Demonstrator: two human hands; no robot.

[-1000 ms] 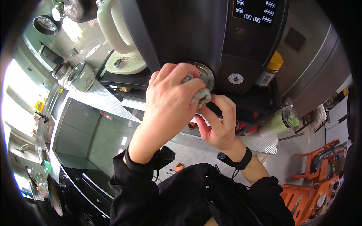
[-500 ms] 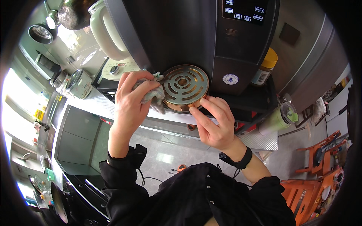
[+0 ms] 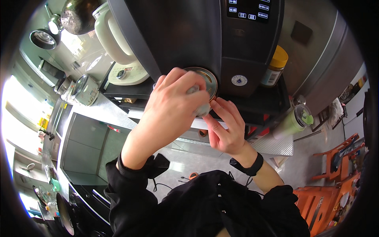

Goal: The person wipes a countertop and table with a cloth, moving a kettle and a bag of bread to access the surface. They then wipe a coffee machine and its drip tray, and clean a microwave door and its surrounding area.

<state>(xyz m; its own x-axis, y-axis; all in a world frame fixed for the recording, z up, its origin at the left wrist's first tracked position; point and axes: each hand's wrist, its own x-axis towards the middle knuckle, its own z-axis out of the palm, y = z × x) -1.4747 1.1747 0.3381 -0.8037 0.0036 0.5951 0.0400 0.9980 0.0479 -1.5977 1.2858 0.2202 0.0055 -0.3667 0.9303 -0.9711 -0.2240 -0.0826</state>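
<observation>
A round drip tray [image 3: 211, 81] with a slotted metal grate and a copper-coloured rim sits at the foot of a tall black drink dispenser [image 3: 177, 39]. My left hand [image 3: 171, 100] lies over the tray and hides most of it. Bunched in its fingers is a grey cloth [image 3: 203, 110], partly covered by the hand and a little blurred. My right hand [image 3: 228, 128] holds the tray's front right edge between thumb and fingers, close beside the cloth.
A cream kettle [image 3: 112, 35] on its base stands left of the dispenser. To the right are a yellow-lidded jar [image 3: 276, 65] and a green tumbler [image 3: 290, 124]. Everything near the dispenser rests on a black shelf [image 3: 252, 106]. Orange chairs [image 3: 316, 205] stand lower right.
My left hand has moved right with the cloth, from the tray's left side across its grate to the front. My right hand stays at the front rim. The view has shifted slightly.
</observation>
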